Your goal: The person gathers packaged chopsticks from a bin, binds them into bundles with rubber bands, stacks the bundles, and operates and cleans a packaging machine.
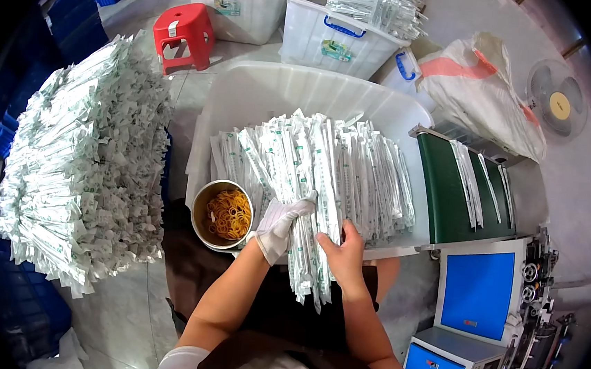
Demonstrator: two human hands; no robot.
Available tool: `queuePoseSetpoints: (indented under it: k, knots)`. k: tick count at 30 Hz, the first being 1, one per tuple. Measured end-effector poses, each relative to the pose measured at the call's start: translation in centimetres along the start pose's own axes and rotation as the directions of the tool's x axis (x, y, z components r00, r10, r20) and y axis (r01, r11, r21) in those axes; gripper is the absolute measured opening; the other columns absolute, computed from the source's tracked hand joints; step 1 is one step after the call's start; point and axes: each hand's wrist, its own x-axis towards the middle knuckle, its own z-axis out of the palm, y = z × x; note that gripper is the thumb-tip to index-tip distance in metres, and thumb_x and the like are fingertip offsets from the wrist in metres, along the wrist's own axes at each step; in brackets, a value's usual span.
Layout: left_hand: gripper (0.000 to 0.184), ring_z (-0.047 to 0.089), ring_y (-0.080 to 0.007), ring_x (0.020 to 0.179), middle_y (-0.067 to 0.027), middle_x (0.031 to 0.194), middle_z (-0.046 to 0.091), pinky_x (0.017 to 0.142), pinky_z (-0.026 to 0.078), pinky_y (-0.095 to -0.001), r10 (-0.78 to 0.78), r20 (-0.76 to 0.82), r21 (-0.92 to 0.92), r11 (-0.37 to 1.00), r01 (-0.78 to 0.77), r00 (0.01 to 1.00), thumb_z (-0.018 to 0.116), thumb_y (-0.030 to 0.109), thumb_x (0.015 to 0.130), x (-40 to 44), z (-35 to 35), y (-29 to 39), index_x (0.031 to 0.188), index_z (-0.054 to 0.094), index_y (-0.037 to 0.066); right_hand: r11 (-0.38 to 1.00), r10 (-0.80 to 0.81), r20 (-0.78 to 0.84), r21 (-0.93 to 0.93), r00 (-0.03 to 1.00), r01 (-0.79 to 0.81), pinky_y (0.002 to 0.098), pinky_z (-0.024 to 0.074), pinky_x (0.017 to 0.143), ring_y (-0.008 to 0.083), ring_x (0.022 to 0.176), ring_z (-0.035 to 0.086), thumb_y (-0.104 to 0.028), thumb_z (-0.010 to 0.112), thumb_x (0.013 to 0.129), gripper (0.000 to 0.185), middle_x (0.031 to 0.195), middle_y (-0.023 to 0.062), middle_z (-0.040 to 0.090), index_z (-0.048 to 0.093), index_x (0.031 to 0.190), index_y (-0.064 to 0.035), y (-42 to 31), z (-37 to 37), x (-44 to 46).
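Observation:
My left hand (286,220), in a white glove, is wrapped round a thick bundle of long, thin paper-wrapped packets (305,161) with green print. The bundle stands over the near edge of a large white plastic tub (237,86), its lower ends hanging toward my lap. My bare right hand (346,251) grips packets at the bundle's right side, thumb on top; its other fingers are partly hidden. More loose packets (379,184) lie in the tub behind and beside the bundle. What is inside the wrappers cannot be made out.
A metal bowl (198,211) of yellow rubber bands (229,214) sits left of my left hand. Stacked packet bundles (81,168) rise at the left. A green conveyor belt (441,185) carries a few packets at the right, above a blue-panelled machine (478,292). A red stool (184,33) stands behind.

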Motion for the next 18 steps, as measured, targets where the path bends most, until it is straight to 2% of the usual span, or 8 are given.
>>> queuePoseSetpoints:
  k: [3, 5, 9, 11, 12, 13, 15, 18]
  knots:
    - [0.03, 0.055, -0.0123, 0.088, -0.0068, 0.098, 0.06, 0.078, 0.044, -0.0235, -0.194, -0.15, -0.232, 0.96, 0.156, 0.97, 0.055, 0.009, 0.074, -0.5, 1.1, 2.6, 0.101, 0.056, -0.003, 0.867, 0.159, 0.006, 0.478, 0.987, -0.143, 0.0264, 0.0473, 0.064, 0.0139, 0.072, 0.058, 0.001, 0.062, 0.074, 0.025, 0.083, 0.0092, 0.061, 0.053, 0.097, 0.0032, -0.3, -0.2, 0.5]
    - [0.028, 0.057, -0.0155, 0.078, -0.0078, 0.089, 0.06, 0.072, 0.048, -0.0277, -0.31, -0.046, -0.559, 0.796, 0.233, 0.95, 0.054, 0.009, 0.074, -0.6, 0.4, 3.1, 0.1, 0.056, -0.001, 0.762, 0.26, 0.134, 0.58, 0.956, -0.289, 0.0292, 0.0506, 0.064, 0.0176, 0.071, 0.06, 0.004, 0.059, 0.074, 0.027, 0.086, 0.0129, 0.061, 0.052, 0.101, 0.0024, -1.4, -1.9, 1.7]
    - [0.031, 0.061, -0.0216, 0.071, -0.0118, 0.085, 0.06, 0.063, 0.053, -0.0331, -0.226, 0.084, -0.708, 0.672, 0.218, 0.97, 0.052, 0.008, 0.076, -1.5, -1.2, 3.3, 0.106, 0.05, -0.001, 0.793, 0.217, 0.089, 0.565, 0.972, -0.229, 0.0303, 0.0509, 0.062, 0.0194, 0.067, 0.061, 0.001, 0.061, 0.075, 0.024, 0.078, 0.0119, 0.06, 0.05, 0.096, 0.002, 1.4, -2.5, 5.7]
    - [0.045, 0.062, -0.0244, 0.074, -0.0144, 0.086, 0.058, 0.066, 0.055, -0.0333, -0.061, 0.309, -0.771, 0.569, 0.287, 0.949, 0.053, 0.012, 0.075, -2.7, -1.1, 4.1, 0.117, 0.041, -0.002, 0.905, 0.178, 0.097, 0.374, 0.979, -0.201, 0.0335, 0.0493, 0.071, 0.0238, 0.078, 0.061, -0.008, 0.065, 0.076, 0.037, 0.088, 0.0158, 0.06, 0.047, 0.107, 0.0029, 5.9, -0.9, 8.0]
    - [0.048, 0.061, -0.0244, 0.076, -0.0141, 0.087, 0.058, 0.066, 0.055, -0.0324, -0.073, 0.342, -0.742, 0.59, 0.317, 0.937, 0.054, 0.014, 0.074, -3.6, -0.7, 4.8, 0.117, 0.041, -0.002, 0.98, 0.187, 0.048, -0.07, 0.981, -0.184, 0.0359, 0.0405, 0.089, 0.0287, 0.103, 0.052, -0.017, 0.065, 0.078, 0.054, 0.112, 0.0209, 0.052, 0.039, 0.121, 0.0045, 6.3, -0.7, 8.1]
    - [0.051, 0.061, -0.0245, 0.079, -0.0138, 0.088, 0.058, 0.067, 0.055, -0.0316, -0.082, 0.369, -0.711, 0.616, 0.338, 0.926, 0.056, 0.016, 0.073, -4.5, -0.6, 5.5, 0.118, 0.04, -0.002, 0.983, 0.176, 0.052, -0.068, 0.983, -0.172, 0.0359, 0.0405, 0.089, 0.0287, 0.103, 0.052, -0.017, 0.065, 0.078, 0.054, 0.112, 0.0209, 0.052, 0.039, 0.121, 0.0045, 4.6, -0.5, 8.3]
    - [0.065, 0.058, -0.0261, 0.085, -0.0159, 0.091, 0.056, 0.073, 0.051, -0.0354, -0.144, 0.398, -0.619, 0.687, 0.381, 0.906, 0.061, 0.018, 0.064, -5.5, -1.5, 3.7, 0.12, 0.039, -0.004, 0.969, -0.186, -0.079, -0.182, 0.979, 0.169, 0.0383, 0.0324, 0.097, 0.0297, 0.119, 0.039, -0.031, 0.068, 0.075, 0.071, 0.128, 0.0225, 0.038, 0.033, 0.127, 0.0033, 0.3, -0.4, 8.8]
    - [0.071, 0.057, -0.0305, 0.087, -0.0167, 0.094, 0.056, 0.079, 0.047, -0.0419, -0.198, 0.495, -0.455, 0.77, 0.447, 0.846, 0.065, 0.015, 0.058, -7.7, -0.9, 3.5, 0.121, 0.039, -0.006, 0.767, -0.635, 0.161, 0.01, 0.756, 0.642, 0.0392, 0.0334, 0.097, 0.03, 0.118, 0.04, -0.039, 0.061, 0.079, 0.066, 0.129, 0.0191, 0.039, 0.036, 0.126, 0.0002, -8.8, -0.9, 9.2]
